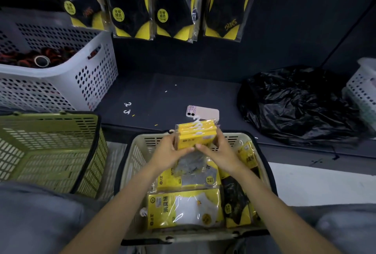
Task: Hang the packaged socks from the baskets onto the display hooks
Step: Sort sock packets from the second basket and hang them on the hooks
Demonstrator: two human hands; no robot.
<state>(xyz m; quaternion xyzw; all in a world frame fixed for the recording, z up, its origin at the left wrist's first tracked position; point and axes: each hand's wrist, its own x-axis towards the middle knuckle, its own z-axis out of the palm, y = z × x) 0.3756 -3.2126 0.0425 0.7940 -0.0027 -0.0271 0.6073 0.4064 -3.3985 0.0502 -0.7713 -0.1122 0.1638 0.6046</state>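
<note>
Both hands, left (pixel 170 153) and right (pixel 218 155), grip a stack of sock packs (pixel 196 134) (several, slippery film), so one could slide out.

Yellow sock packs (pixel 183 209) fill the beige basket (pixel 130 164); left of it an olive-green basket (pixel 50 152); beyond it a seemingly pink phone (pixel 205 112) and black bag (pixel 295 103).

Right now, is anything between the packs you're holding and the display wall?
Nothing visible. The left hand and right hand hold the sock packs above the basket; the phone lies flat on the shelf. Hooks are out of frame.
</note>
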